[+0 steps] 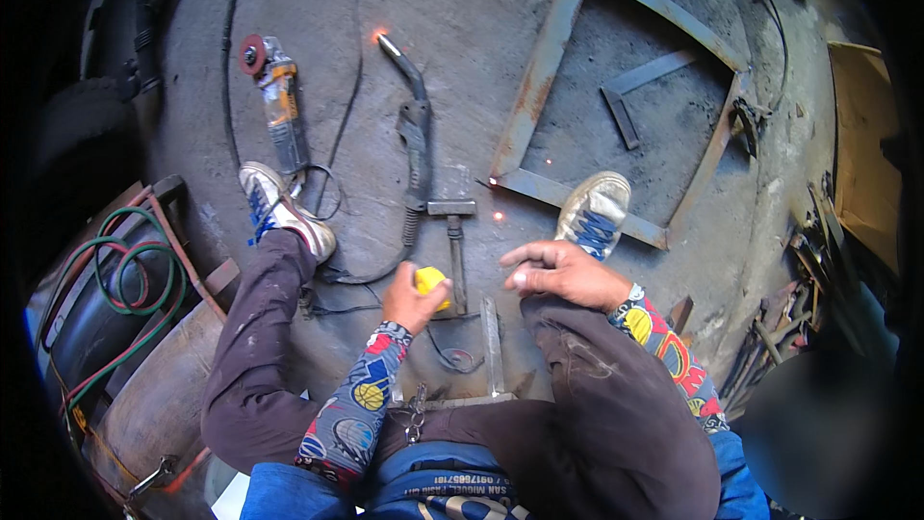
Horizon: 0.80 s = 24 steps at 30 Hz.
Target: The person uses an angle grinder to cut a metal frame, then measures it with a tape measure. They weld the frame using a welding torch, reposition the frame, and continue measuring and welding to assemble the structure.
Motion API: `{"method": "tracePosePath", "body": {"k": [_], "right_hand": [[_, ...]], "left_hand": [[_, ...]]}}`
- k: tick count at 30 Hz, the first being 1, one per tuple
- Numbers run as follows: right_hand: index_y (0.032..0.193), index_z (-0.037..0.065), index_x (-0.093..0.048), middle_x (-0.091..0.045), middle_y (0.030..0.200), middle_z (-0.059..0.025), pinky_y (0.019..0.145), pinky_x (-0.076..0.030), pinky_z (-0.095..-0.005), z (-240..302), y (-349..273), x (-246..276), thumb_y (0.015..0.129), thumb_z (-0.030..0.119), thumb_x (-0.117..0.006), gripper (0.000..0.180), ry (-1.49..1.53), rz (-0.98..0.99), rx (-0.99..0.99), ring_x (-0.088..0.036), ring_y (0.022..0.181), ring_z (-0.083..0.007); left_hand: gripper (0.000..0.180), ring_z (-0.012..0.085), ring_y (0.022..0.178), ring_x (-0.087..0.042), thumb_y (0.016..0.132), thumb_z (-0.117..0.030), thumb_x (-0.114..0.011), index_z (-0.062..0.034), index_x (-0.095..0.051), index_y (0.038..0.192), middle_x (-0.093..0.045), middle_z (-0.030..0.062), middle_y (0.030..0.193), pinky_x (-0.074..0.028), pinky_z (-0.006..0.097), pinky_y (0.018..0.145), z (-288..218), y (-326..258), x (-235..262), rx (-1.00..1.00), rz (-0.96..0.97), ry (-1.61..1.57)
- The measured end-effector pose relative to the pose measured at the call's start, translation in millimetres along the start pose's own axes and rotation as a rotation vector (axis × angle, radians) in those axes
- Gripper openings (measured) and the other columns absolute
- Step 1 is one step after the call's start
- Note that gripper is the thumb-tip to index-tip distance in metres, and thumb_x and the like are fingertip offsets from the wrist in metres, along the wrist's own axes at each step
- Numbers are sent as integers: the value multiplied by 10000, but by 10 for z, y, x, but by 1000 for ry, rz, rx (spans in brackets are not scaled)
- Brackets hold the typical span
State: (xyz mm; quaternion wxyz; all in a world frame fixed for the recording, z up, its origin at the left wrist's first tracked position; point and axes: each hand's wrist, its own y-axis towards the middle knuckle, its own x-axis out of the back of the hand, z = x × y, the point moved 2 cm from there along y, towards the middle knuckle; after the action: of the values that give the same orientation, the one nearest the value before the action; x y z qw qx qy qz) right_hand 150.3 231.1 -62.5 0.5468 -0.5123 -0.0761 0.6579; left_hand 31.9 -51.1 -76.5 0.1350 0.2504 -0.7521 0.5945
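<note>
In the head view, the person's left hand [408, 300] is curled around a compact yellow case [432, 285], at the near centre of the scene; the fingers close against it and hide much of its shape. The right hand [568, 274] is held above the right knee, its forefinger and thumb extended leftward with a small gap between them; how its other fingers lie cannot be told.

Just beyond the left hand, a hammer [457, 260] lies with its head at the far end. A welding torch [416, 149] stretches farther away, an orange glow at its tip, and an angle grinder [283, 111] with a reddish disc lies to its left. A flat steel bar [492, 347] is nearer, between the knees.

The grey concrete floor [462, 67] is stained and scuffed. At far right lies a four-sided steel frame [541, 82] around an angled metal piece [654, 72]; the right shoe [593, 212] covers part of its near bar. Red and green hoses [144, 260] are coiled at left, and scrap metal [780, 323] is heaped at right.

Pale lettering crosses the blue shirt [433, 467], upside down in this view.
</note>
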Motion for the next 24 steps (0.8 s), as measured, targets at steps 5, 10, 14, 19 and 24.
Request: {"method": "tracePosePath", "body": {"k": [5, 10, 14, 19, 24], "right_hand": [[1445, 19, -546, -708, 1160, -37, 846, -538, -259, 160, -44, 46, 1047, 253, -648, 473, 68, -173, 1, -640, 935, -85], [1319, 30, -616, -698, 1065, -24, 766, -543, -258, 234, -131, 97, 1035, 218, -664, 344, 59, -305, 205, -636, 901, -62], [1176, 39, -634, -678, 985, 5, 744, -541, -242, 180, -185, 128, 1008, 171, -699, 223, 175, -335, 219, -631, 903, -51], [1308, 9, -579, -671, 1096, -53, 815, -553, -260, 173, -197, 125, 935, 173, -784, 456, 178, -321, 249, -640, 1003, -97], [1295, -20, -571, -670, 1096, -57, 833, -551, -261, 125, -240, 103, 920, 136, -776, 455, 224, -253, 269, -641, 1020, -101]], "left_hand": [[599, 271, 839, -640, 742, -389, -894, -38, -555, 1089, -620, 136, 957, -530, 397, 773, -1127, -109, 97, -646, 4, -81], [696, 406, 944, -682, 735, -461, -895, -28, -544, 1154, -650, 203, 1023, -544, 463, 790, -1711, -221, 31, -642, 43, 51], [800, 426, 901, -697, 743, -515, -882, -11, -485, 1221, -674, 231, 1024, -549, 506, 779, -1852, -230, 49, -651, 51, 134], [922, 423, 1013, -678, 710, -504, -903, -14, -435, 1336, -662, 210, 1145, -526, 517, 870, -1967, -227, 102, -678, 118, 215], [971, 399, 1115, -639, 698, -420, -919, -28, -425, 1437, -618, 216, 1221, -516, 494, 930, -2011, -357, 18, -883, 35, 254]]}}
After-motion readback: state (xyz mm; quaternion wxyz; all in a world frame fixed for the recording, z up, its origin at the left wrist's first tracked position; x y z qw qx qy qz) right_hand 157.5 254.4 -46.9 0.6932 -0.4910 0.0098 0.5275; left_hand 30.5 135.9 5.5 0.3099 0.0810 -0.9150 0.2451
